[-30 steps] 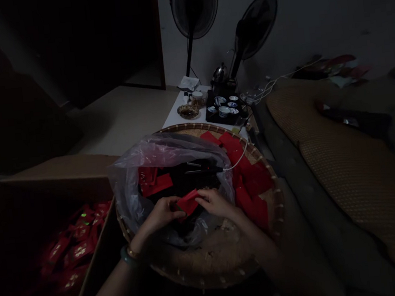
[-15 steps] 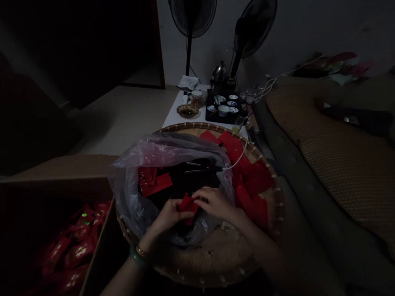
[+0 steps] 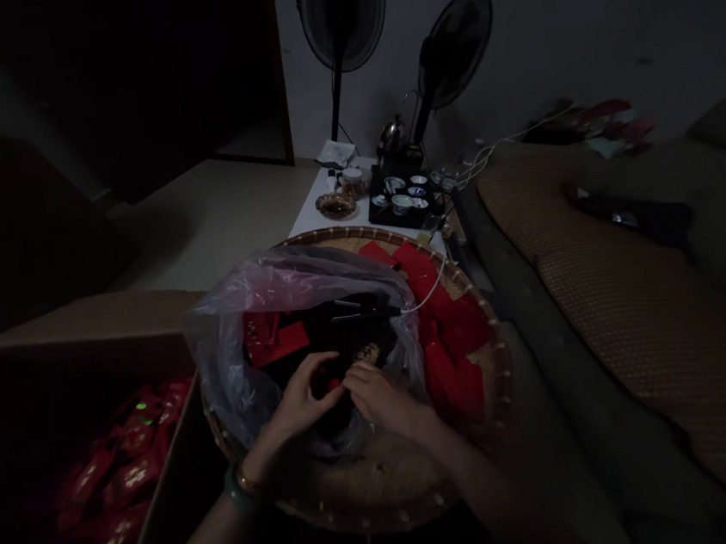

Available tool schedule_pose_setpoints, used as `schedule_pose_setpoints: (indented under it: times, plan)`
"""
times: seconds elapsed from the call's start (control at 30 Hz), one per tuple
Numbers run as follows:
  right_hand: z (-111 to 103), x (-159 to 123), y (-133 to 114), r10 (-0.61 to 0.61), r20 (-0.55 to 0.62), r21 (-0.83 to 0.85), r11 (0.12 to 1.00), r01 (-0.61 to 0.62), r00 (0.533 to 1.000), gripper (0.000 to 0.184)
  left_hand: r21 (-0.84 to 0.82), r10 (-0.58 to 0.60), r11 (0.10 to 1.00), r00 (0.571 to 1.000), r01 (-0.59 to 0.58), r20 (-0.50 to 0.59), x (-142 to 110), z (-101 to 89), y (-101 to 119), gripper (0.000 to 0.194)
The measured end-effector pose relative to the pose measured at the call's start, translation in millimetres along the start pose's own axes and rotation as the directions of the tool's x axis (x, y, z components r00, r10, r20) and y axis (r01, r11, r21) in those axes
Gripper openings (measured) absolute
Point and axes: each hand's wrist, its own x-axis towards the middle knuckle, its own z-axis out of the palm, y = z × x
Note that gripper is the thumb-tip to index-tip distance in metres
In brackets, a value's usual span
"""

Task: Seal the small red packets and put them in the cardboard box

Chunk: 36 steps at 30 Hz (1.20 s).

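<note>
In the head view, my left hand (image 3: 305, 399) hovers over a clear plastic bag (image 3: 216, 357) with thumb and fingers curved apart. Close by on its right, my right hand (image 3: 382, 400) has its fingers bent together. A bit of a small red packet (image 3: 334, 384) shows at the right fingertips; the rest is hidden by the hands. Within the bag's dark opening lie more red packets (image 3: 285, 341) and a slim black tool (image 3: 364, 315) with a white cord and a tiny red light. Loose dark and tan bits (image 3: 367, 355) show beyond my right fingers.
The bag rests in a round woven tray (image 3: 385, 477), beside red paper pieces (image 3: 450, 323). A cardboard box (image 3: 95, 313) of shiny red packets stands left. Behind are a white table (image 3: 305, 217) with a tea set and two fans (image 3: 342, 14). A sofa with a woven mat (image 3: 599, 299) runs along the right.
Both hands earlier held the red packet between them and bent it. Now my left fingers have parted from it, and it is mostly out of sight by my right fingertips. The view has shifted slightly.
</note>
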Motion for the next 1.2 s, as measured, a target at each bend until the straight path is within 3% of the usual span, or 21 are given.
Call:
schedule_pose_setpoints:
  times: [0.13, 0.3, 0.37, 0.43, 0.47, 0.57, 0.63, 0.73, 0.9, 1.03, 1.13, 1.2]
  plan:
    - [4.8, 0.7, -5.4, 0.008, -0.052, -0.022, 1.0, -0.009, 0.999, 0.016, 0.15, -0.052, 0.987, 0.997, 0.061, -0.061, 1.2, -1.3, 5.0, 0.024]
    - [8.8, -1.6, -3.8, -0.078, -0.141, 0.135, 0.986, 0.097, 0.987, 0.016, 0.147, -0.188, 0.969, 0.979, 0.199, -0.083, 4.2, -2.7, 2.5, 0.018]
    - [5.9, -2.5, 5.2, -0.021, -0.218, 0.206, 0.976, 0.067, 0.976, 0.017, 0.156, -0.225, 0.959, 0.97, 0.237, -0.096, 5.9, -4.3, 2.5, 0.017]
    - [0.2, -1.6, 20.4, 0.132, -0.258, 0.202, 0.976, -0.08, 0.957, 0.022, 0.173, -0.254, 0.948, 0.963, 0.266, -0.087, 7.3, -5.5, 4.0, 0.02]
    - [-3.0, -0.3, 29.3, 0.225, -0.251, 0.148, 0.97, -0.192, 0.941, 0.023, 0.182, -0.265, 0.944, 0.961, 0.276, -0.084, 7.7, -5.7, 5.4, 0.022]
    - [-9.8, 5.5, 54.3, 0.409, -0.023, -0.15, 0.901, -0.408, 0.912, 0.019, 0.204, -0.268, 0.936, 0.956, 0.287, -0.116, 7.3, -5.3, 11.1, 0.025]
    - [-10.0, 9.2, 64.8, 0.5, 0.091, -0.299, 0.839, -0.455, 0.862, 0.02, 0.226, -0.258, 0.932, 0.957, 0.282, -0.131, 5.8, -4.8, 15.2, 0.024]
    - [-5.1, 13.2, 71.3, 0.556, 0.132, -0.341, 0.803, -0.489, 0.821, 0.031, 0.284, -0.251, 0.919, 0.961, 0.274, -0.115, 2.7, -5.1, 19.6, 0.021]
    - [1.3, 16.1, 76.5, 0.552, 0.138, -0.284, 0.817, -0.501, 0.822, 0.021, 0.378, -0.229, 0.889, 0.966, 0.257, -0.119, -0.3, -8.0, 19.7, 0.019]
    - [-0.9, 14.7, 84.5, 0.526, 0.111, -0.212, 0.841, -0.497, 0.843, 0.022, 0.353, -0.203, 0.905, 0.97, 0.237, -0.131, -1.1, -10.4, 18.3, 0.02]
    - [-2.0, 12.4, 88.0, 0.501, 0.021, -0.005, 0.866, -0.501, 0.865, 0.021, 0.325, -0.185, 0.919, 0.972, 0.223, -0.145, -1.3, -11.5, 18.4, 0.017]
    - [-0.9, 10.9, 87.8, 0.516, -0.075, 0.189, 0.847, -0.496, 0.853, 0.022, 0.327, -0.166, 0.922, 0.974, 0.208, -0.152, -1.2, -12.1, 18.5, 0.016]
